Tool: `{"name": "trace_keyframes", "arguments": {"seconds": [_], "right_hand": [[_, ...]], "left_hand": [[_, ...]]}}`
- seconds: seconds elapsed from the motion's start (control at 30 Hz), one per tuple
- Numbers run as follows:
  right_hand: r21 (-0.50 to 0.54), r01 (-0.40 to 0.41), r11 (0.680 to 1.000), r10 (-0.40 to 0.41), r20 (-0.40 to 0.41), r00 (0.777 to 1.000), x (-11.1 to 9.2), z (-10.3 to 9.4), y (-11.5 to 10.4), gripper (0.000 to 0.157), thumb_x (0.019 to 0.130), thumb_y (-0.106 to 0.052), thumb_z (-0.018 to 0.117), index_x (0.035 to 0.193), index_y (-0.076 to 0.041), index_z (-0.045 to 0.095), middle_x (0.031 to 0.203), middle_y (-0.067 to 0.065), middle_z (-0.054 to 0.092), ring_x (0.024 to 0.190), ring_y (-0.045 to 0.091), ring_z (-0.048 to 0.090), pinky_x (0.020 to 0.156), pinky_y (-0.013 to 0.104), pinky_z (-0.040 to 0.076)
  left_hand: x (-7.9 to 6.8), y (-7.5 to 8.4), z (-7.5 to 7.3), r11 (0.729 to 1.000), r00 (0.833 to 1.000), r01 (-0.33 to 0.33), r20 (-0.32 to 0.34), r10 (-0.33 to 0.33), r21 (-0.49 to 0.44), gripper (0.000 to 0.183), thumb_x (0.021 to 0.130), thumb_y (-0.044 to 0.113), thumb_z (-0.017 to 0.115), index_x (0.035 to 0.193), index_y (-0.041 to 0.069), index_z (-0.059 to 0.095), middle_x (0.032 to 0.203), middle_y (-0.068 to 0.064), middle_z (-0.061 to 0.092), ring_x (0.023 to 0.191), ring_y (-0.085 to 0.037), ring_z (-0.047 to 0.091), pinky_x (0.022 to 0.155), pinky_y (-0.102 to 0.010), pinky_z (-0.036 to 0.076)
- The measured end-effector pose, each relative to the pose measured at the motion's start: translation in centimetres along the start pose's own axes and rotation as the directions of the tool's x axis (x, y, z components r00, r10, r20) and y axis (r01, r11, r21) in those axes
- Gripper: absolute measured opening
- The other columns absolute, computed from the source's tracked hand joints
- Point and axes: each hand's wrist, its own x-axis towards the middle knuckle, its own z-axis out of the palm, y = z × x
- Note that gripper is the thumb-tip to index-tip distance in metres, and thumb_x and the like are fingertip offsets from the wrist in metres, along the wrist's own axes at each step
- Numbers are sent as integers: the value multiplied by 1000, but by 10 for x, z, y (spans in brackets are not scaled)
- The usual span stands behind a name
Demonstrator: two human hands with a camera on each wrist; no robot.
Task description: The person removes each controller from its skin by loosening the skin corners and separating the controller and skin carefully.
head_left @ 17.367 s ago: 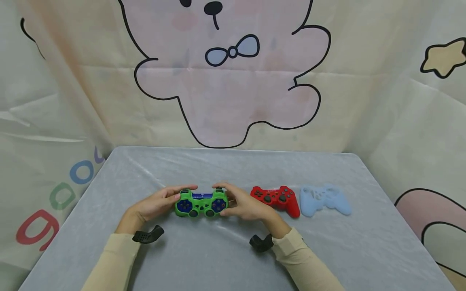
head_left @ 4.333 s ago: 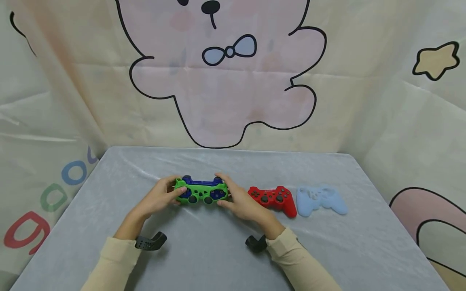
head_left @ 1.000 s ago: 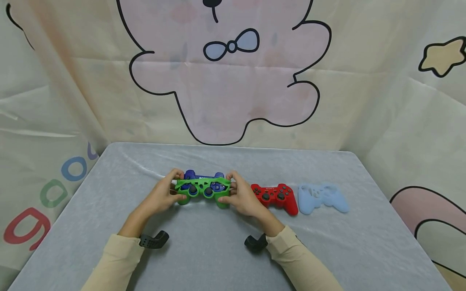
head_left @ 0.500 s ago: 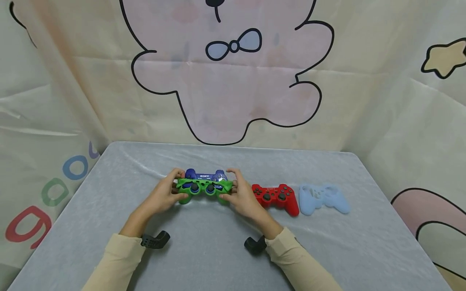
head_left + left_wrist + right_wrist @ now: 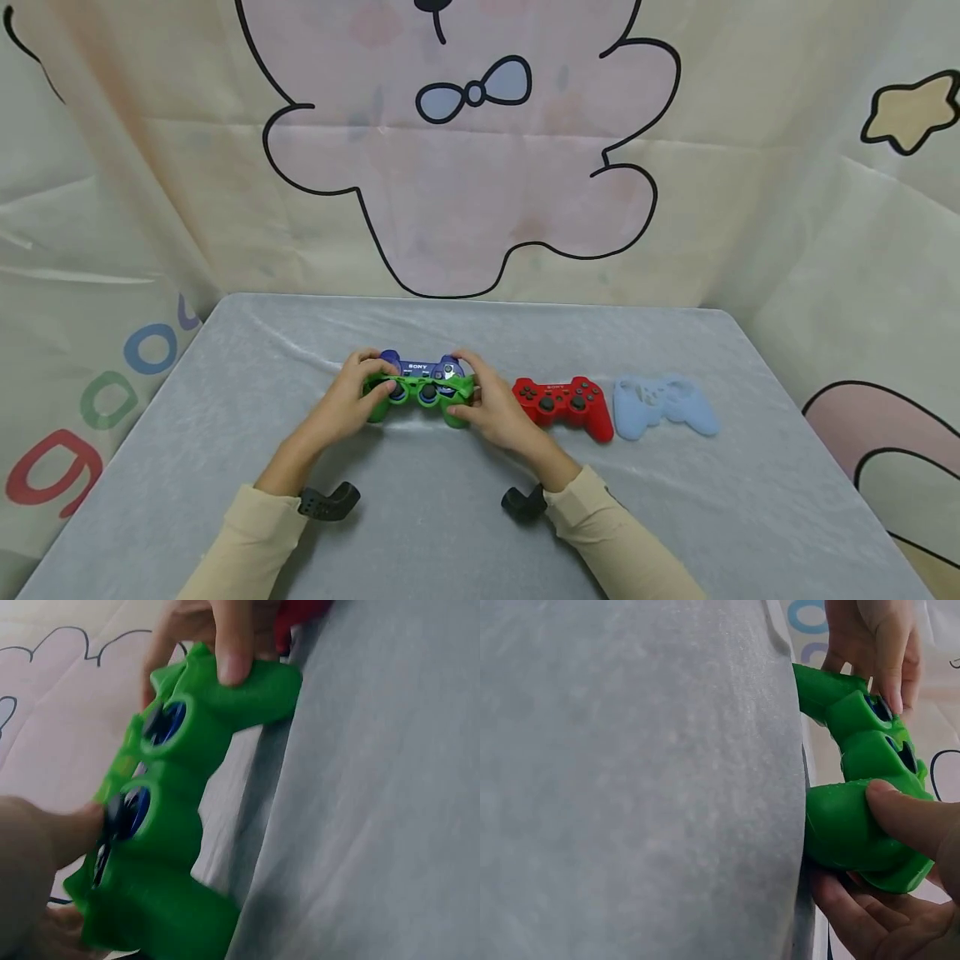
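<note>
Head view: the left hand and right hand are gripping the green cover over the bench, at nine and three o'clock. Left wrist: it's looking soft, stretchy. Right wrist: its handle is probably giving good grip.

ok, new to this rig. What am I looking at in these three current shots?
No robot here: just a person's bare left hand and right hand. The wide picture is from a head-worn camera looking forward and down; the two close-ups are from each wrist, hence the odd angles. On the grey table lie a red gamepad and a pale blue cover. Both hands hold a blue gamepad partly inside a green cover; its SONY edge shows bare.
</note>
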Motion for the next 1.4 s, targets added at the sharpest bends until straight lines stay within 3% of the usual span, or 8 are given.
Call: {"name": "trace_keyframes", "arguments": {"seconds": [0.2, 0.43, 0.5, 0.63, 0.73, 0.83, 1.1, 1.4], "right_hand": [[-18, -1, 1000, 1, 1, 1000, -1, 0, 0, 81, 87, -9, 80, 154, -25, 37, 119, 6, 65, 74, 14, 59, 64, 24, 49], [-41, 2, 999, -2, 0, 1000, -2, -1, 0, 81, 87, -11, 80, 155, -22, 36, 119, 9, 65, 76, 13, 58, 65, 24, 50], [-57, -1, 998, 1, -4, 1000, -2, -1, -1, 81, 88, -11, 79, 155, -23, 35, 117, 11, 65, 73, 15, 57, 64, 27, 49], [-93, 19, 995, -19, -3, 1000, -3, 2, -4, 80, 91, -9, 75, 157, -26, 33, 136, 12, 58, 101, 20, 60, 87, 37, 52], [-88, 50, 995, -48, 26, 999, -5, 4, -5, 71, 94, -8, 71, 154, -28, 38, 157, 13, 38, 135, 30, 45, 111, 50, 40], [-42, 44, 998, -41, 66, 997, -8, 5, -7, 58, 96, -12, 69, 148, -29, 47, 163, 16, 24, 147, 40, 32, 116, 61, 31], [53, -14, 999, 13, 19, 1000, -8, 5, -10, 28, 98, -15, 66, 125, -19, 62, 157, 18, 34, 139, 38, 41, 111, 57, 39], [-72, -51, 996, 44, -95, 994, -6, 6, -20, 15, 90, -10, 77, 102, -10, 69, 154, 17, 41, 138, 39, 47, 113, 52, 42]], "left_hand": [[4, 1, 3, 993, 997, 70, -26, -72, -96, 17, 103, 7, 55, 104, -5, 67, 145, -32, 42, 140, -49, 37, 117, -65, 27], [0, -1, -3, 979, 994, 103, 57, -95, -178, 19, 104, 11, 55, 109, -3, 66, 156, -29, 32, 147, -50, 27, 118, -69, 21], [-1, -2, -4, 982, 994, 84, 82, -71, -167, 18, 103, 14, 58, 113, 2, 66, 157, -29, 30, 147, -51, 27, 115, -72, 22], [-4, -5, -6, 993, 994, 13, 111, 0, -114, 29, 97, 13, 68, 125, 11, 63, 159, -30, 27, 146, -55, 27, 111, -76, 27], [-4, -9, -4, 998, 993, -26, 112, 32, -60, 41, 91, 7, 73, 130, 13, 60, 159, -31, 26, 146, -56, 27, 111, -75, 27], [-3, -12, 0, 999, 995, -39, 89, 41, -22, 47, 88, 0, 75, 130, 12, 58, 157, -31, 31, 145, -55, 30, 114, -72, 26], [-2, -4, 3, 997, 998, -61, 12, 60, 39, 38, 83, -7, 76, 115, 11, 65, 149, -24, 46, 138, -49, 44, 113, -65, 35], [-1, 5, 7, 993, 995, -99, 6, 99, 60, 35, 81, -10, 76, 106, 12, 65, 148, -24, 42, 135, -49, 46, 109, -64, 40]]}}
